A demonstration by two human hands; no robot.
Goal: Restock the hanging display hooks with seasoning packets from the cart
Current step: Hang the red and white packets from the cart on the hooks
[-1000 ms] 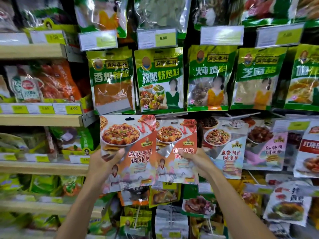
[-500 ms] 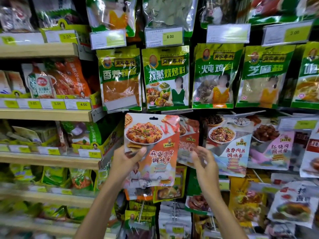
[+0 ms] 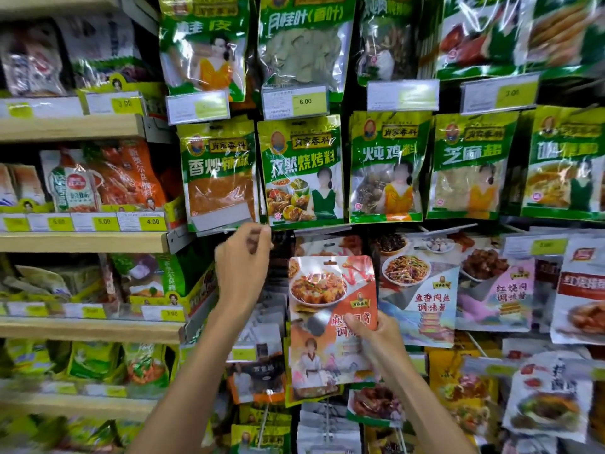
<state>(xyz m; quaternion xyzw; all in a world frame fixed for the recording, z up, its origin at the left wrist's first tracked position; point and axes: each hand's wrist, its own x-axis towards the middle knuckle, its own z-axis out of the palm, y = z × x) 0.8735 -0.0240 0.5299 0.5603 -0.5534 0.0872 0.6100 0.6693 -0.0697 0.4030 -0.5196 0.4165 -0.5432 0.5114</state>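
The orange packet is mid-frame, gripped near its right edge by the right hand, thumb across the front. The left hand is up and left of it, not touching it. Its fingers curl just under a green pouch; I can't tell whether they hold anything.
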